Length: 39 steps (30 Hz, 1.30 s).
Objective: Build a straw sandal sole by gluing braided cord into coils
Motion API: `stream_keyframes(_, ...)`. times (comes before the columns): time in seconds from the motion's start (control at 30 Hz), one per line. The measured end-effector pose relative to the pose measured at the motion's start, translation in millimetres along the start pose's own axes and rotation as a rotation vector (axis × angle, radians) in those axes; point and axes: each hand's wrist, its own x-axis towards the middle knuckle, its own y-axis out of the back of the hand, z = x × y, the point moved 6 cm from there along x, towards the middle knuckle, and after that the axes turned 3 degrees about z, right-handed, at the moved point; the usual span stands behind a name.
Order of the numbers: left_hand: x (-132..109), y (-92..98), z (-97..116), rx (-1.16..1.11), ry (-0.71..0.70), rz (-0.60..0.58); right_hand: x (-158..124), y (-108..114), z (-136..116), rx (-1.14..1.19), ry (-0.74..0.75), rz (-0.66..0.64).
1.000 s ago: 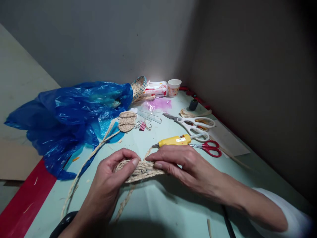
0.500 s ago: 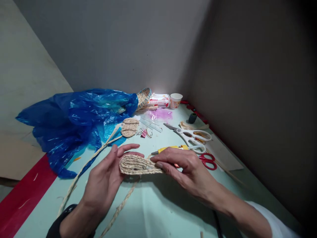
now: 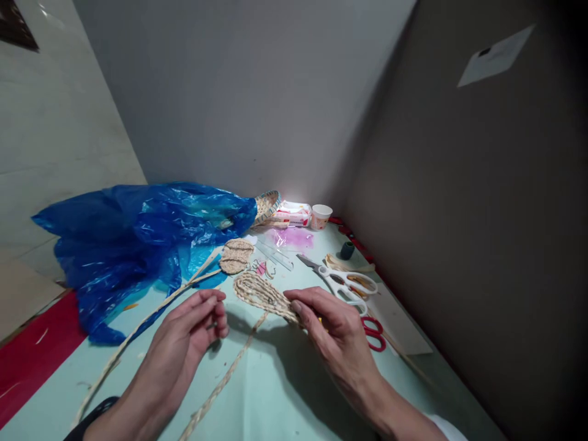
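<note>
My right hand (image 3: 331, 329) pinches one end of a flat oval coil of braided straw (image 3: 260, 291), holding it lifted over the pale green table (image 3: 275, 392). A braided straw tail (image 3: 220, 386) hangs from the coil toward me. My left hand (image 3: 186, 334) hovers just left of the coil with fingers loosely curled and apart, touching nothing. A second small woven oval (image 3: 235, 256) lies farther back beside a long straw braid (image 3: 151, 315).
A crumpled blue plastic bag (image 3: 138, 236) fills the left side. White scissors (image 3: 344, 283), red scissors (image 3: 374, 334), a small woven basket (image 3: 267, 205), a packet (image 3: 294, 213), a paper cup (image 3: 320, 216) and a dark spool (image 3: 346, 250) lie near the right wall.
My left hand let go of the coil and drew back to the left. My right hand turned the coil so its free end points away. The view tilted upward.
</note>
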Motion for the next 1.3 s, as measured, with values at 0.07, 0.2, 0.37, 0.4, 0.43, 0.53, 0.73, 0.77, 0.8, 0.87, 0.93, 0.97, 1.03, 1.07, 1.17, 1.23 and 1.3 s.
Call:
stream_keyframes(0.07,-1,-3.4,-6,0.027,0.014,-0.056,-1,1,0,0.013,0.005,0.046)
stream_keyframes(0.2,-6,-11.0,-13,0.079,0.018,-0.149,-3,1,-1,0.041,0.030,0.084)
stream_keyframes(0.37,-6,-11.5,-9,0.153,-0.029,-0.162,-5,-1,0,0.066,0.043,0.104)
stream_keyframes(0.4,-5,-10.0,-5,0.149,-0.050,-0.141,-5,0,0,0.068,0.039,0.117)
stream_keyframes(0.43,-3,-7.4,0,0.140,-0.080,-0.107,-5,1,1,0.070,0.032,0.133)
stream_keyframes(0.53,4,3.0,22,0.096,-0.224,-0.006,-4,6,7,0.066,-0.017,0.190)
stream_keyframes(0.73,17,27.0,56,0.017,-0.411,0.116,-2,15,22,0.020,-0.094,0.283)
stream_keyframes(0.77,17,29.0,59,0.003,-0.423,0.128,-1,16,22,0.017,-0.092,0.292)
stream_keyframes(0.8,17,30.0,61,-0.009,-0.431,0.137,-1,16,21,0.017,-0.084,0.298)
stream_keyframes(0.87,15,28.5,62,-0.018,-0.431,0.142,-2,16,17,0.025,-0.058,0.302)
stream_keyframes(0.93,12,23.3,57,0.009,-0.409,0.125,-3,16,10,0.043,-0.016,0.301)
stream_keyframes(0.97,10,20.0,53,0.031,-0.394,0.113,-4,16,6,0.053,0.011,0.301)
stream_keyframes(1.03,8,12.4,44,0.083,-0.363,0.071,-5,16,-2,0.072,0.071,0.298)
stream_keyframes(1.07,6,8.9,40,0.104,-0.359,0.052,-6,15,-5,0.077,0.099,0.292)
stream_keyframes(1.17,5,-0.1,32,0.163,-0.361,-0.011,-7,14,-11,0.082,0.160,0.272)
stream_keyframes(1.23,4,-5.7,29,0.192,-0.369,-0.064,-7,12,-12,0.087,0.184,0.264)
stream_keyframes(1.3,2,-11.2,28,0.209,-0.379,-0.123,-7,11,-12,0.095,0.198,0.254)
